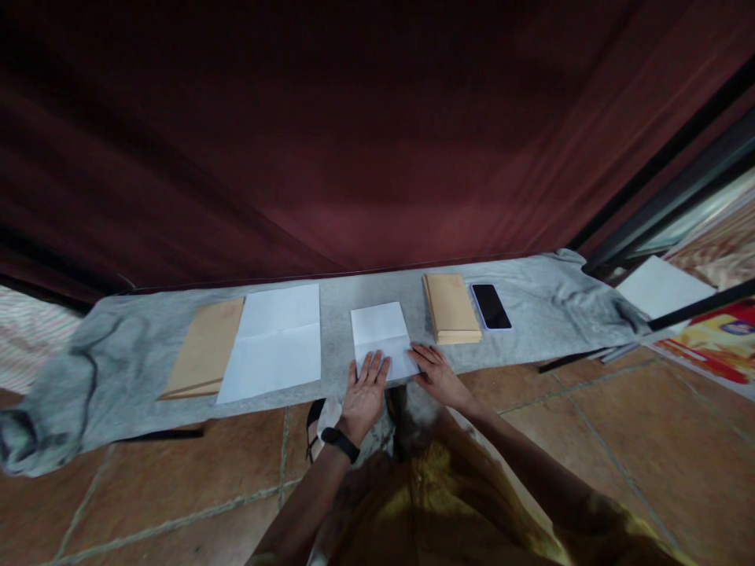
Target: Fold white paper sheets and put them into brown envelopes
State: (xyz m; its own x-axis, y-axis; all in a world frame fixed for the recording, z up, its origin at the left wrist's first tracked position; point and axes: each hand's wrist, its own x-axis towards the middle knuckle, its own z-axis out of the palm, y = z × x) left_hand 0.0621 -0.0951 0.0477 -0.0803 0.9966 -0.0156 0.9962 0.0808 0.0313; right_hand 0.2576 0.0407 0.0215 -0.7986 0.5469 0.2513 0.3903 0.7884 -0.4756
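A white sheet of paper (381, 321) with a crease across its middle lies flat near the front edge of the cloth-covered surface. My left hand (364, 393), with a dark band on the wrist, rests on the paper's lower left part, fingers spread. At its lower right edge, the fingers of my right hand (436, 373) lie stretched out, touching the paper and the cloth. Just beyond my right hand is a stack of brown envelopes (453, 306). Larger white sheets (277, 342) with a fold line lie to the left of my left hand.
More brown envelopes (204, 346) lie at the far left, partly under the white sheets. A phone (491, 306) sits right of the envelope stack. Grey cloth (548, 303) covers the narrow surface. A dark red curtain (354, 157) hangs behind; tiled floor (224, 479) lies in front.
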